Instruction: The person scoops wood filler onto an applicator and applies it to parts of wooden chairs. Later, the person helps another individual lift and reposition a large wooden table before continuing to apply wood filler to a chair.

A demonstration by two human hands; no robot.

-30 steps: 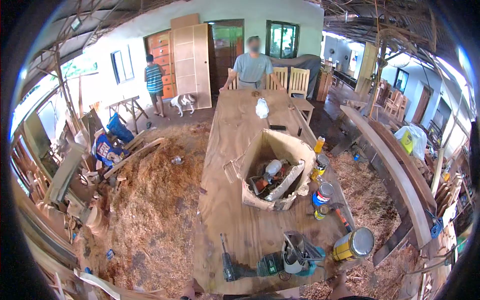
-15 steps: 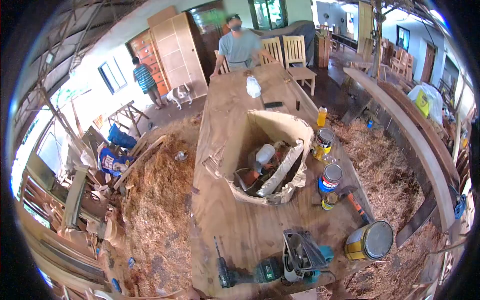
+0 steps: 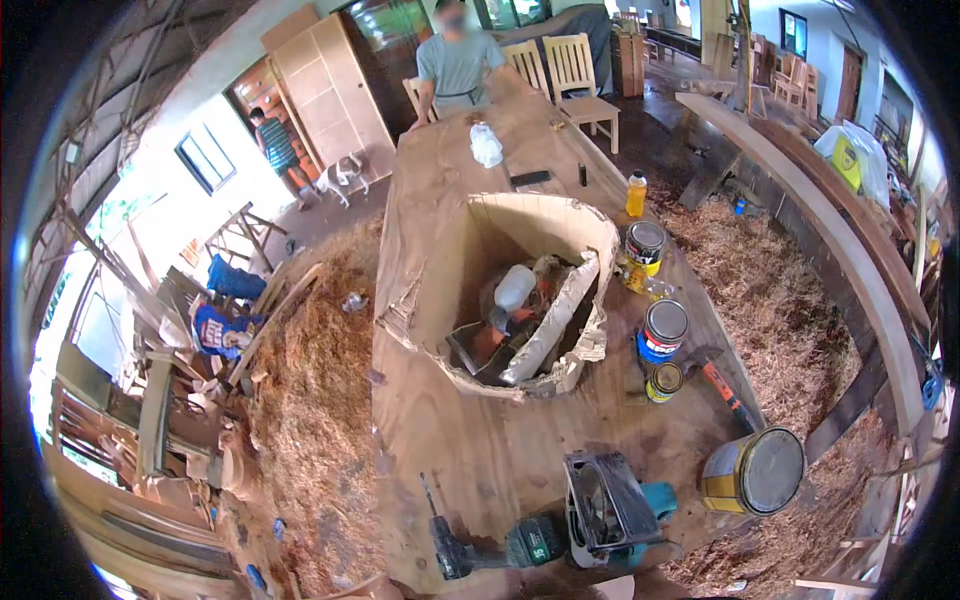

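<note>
Neither of my hands shows in the head view. Closest to me on the wooden table lies a cordless drill with a long bit. Beside it rests a teal circular saw with its dark base plate turned up. A large torn cardboard box stands mid-table; inside are a white plastic bottle and tools that I cannot fully make out. Along the right side sit a large yellow can, a hammer, a small yellow can and a blue can.
A person in a grey shirt is at the table's far end. Another person in a striped shirt stands near a dog by the door. Wood shavings cover the floor. Long boards lean on the right.
My view has tilted down and shifted slightly, so the far things sit higher in it. The person in the striped shirt has moved nearer the doorway. The tabletop things look unmoved.
</note>
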